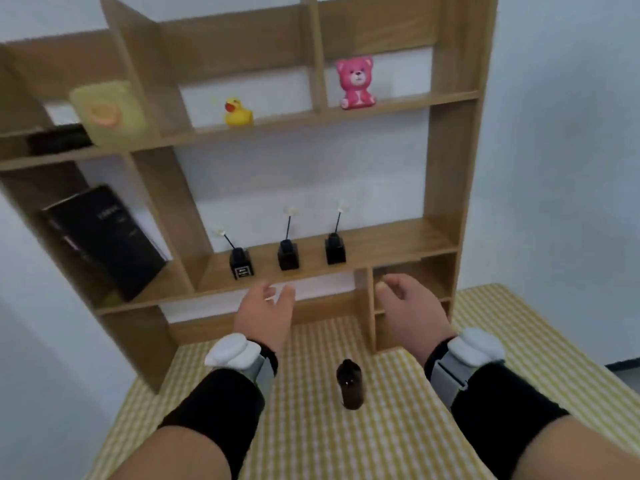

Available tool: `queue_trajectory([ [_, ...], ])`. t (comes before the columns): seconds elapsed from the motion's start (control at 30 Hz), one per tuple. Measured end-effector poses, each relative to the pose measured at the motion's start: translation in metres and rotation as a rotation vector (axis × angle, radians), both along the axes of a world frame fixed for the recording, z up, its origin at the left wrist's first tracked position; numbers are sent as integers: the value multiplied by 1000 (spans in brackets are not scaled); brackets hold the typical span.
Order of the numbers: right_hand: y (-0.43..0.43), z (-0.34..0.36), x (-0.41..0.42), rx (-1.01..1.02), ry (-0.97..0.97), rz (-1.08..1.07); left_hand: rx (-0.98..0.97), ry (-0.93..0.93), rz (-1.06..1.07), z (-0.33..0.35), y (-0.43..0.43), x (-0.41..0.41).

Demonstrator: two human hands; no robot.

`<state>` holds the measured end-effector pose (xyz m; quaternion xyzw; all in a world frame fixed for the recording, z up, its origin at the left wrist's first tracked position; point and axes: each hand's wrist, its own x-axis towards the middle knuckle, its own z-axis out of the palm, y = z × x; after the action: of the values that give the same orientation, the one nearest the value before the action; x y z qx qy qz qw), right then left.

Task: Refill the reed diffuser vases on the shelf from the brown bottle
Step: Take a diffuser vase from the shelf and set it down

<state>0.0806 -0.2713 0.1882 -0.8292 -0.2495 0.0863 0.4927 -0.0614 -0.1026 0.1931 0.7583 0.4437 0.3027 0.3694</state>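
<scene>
Three small black diffuser vases stand in a row on the wooden shelf [381, 244]: the left vase [241, 263], the middle vase [288, 255] and the right vase [335, 249]. Each has a thin dark reed topped with a pale flower. The brown bottle [351, 384] stands upright on the yellow checked tablecloth [346, 445], between my forearms. My left hand [265, 311] hovers below the shelf edge, fingers loosely curled, holding nothing. My right hand [408, 306] hovers beside it, also relaxed and empty.
A yellow duck [237, 112] and a pink bear [356, 83] sit on the upper shelf, with a yellow-green box [109, 112] to the left. A black box [104, 239] leans in the left compartment. White walls flank the shelf.
</scene>
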Motion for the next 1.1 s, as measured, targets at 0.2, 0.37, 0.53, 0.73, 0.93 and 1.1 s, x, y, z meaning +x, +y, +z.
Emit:
queue_trajectory([
  [0.2,131,27,-27,-31,-23,254,-46,-28,138,16,111,-28],
  [0.37,214,32,-35,-79,-60,350,-88,-16,134,12,163,-15],
  [0.53,275,21,-31,-150,-63,365,-124,-33,102,-6,197,4],
  [0.73,297,13,-27,-293,-169,392,-194,-48,3,-7,200,13],
  [0.93,277,8,-39,-100,-82,326,-86,-109,34,-14,186,-1],
  [1.1,241,-6,-63,-3,-29,278,-74,-96,7,-24,156,-29],
])
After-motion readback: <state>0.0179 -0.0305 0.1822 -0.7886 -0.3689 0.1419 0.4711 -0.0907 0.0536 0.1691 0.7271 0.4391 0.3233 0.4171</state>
